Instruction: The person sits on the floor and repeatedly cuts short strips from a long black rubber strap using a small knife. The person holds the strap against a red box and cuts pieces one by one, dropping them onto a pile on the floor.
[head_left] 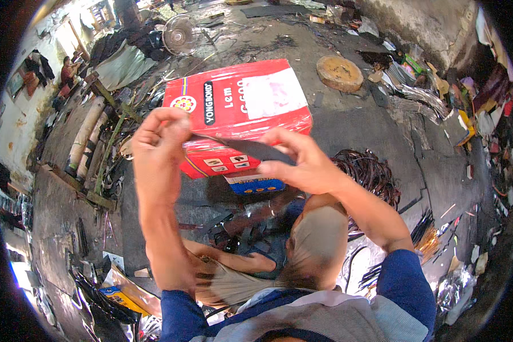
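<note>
A dark, flat strip stretches between my two hands, in front of and above a red carton. My left hand is closed with its fingers pinched at the strip's narrow left end. At the broader right end, my right hand grips the strip between thumb and fingers. The strip bends slightly downward toward the right. Clear wrap and a white patch cover part of the carton's top. Beneath the carton shows a blue box. My knees and bent legs are below my forearms.
Right of the carton lies a coil of dark brown strips. A round wooden block rests farther off. A fan stands at the back left, near a wooden frame with rolls. Scrap lines the right wall. A person is far left.
</note>
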`<state>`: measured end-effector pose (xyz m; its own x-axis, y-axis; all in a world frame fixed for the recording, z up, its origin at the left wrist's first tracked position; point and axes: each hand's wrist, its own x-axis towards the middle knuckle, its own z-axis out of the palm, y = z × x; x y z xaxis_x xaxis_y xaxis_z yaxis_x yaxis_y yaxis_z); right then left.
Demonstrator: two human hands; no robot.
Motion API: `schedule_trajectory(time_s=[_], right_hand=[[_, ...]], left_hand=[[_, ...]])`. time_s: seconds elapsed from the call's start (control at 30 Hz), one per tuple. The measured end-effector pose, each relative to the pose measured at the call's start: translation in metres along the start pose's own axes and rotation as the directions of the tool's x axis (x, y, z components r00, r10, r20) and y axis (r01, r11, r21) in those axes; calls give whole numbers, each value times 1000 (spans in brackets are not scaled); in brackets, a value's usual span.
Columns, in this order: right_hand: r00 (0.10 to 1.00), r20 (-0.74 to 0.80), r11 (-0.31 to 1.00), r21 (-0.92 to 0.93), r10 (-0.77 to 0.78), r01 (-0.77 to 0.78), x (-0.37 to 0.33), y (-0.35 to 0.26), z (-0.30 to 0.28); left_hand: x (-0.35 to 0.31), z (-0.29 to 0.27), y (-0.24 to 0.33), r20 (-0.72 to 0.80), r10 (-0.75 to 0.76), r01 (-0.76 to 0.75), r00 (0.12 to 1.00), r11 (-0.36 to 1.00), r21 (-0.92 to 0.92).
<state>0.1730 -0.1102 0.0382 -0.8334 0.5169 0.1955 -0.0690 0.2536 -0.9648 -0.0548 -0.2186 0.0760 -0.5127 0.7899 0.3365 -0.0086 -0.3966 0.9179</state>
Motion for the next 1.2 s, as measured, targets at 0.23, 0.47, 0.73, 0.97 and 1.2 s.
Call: schedule_trajectory(time_s=[0.23, 0.47, 0.73, 0.97, 1.2], right_hand=[[956, 6, 955, -40, 295, -294, 17, -5, -81], [991, -85, 833, -537, 100, -130, 94, 9, -113], [969, -229, 532, -834, -89, -148, 98, 33, -115], [952, -220, 509, -857, -215, -83, 90, 28, -108], [950, -168, 502, -865, -265, -13, 78, 33, -118]], left_hand=[[71, -119, 2, -116, -267, 163, 957, 821, -547], [140, -223, -76, -671, -325, -332, 667, 677, -657], [101, 36, -81, -158, 367, -253, 917, 839, 482], [105, 101, -146, 379, 145, -342, 914, 777, 528], [102, 103, -153, 362, 211, -388, 908, 751, 534]])
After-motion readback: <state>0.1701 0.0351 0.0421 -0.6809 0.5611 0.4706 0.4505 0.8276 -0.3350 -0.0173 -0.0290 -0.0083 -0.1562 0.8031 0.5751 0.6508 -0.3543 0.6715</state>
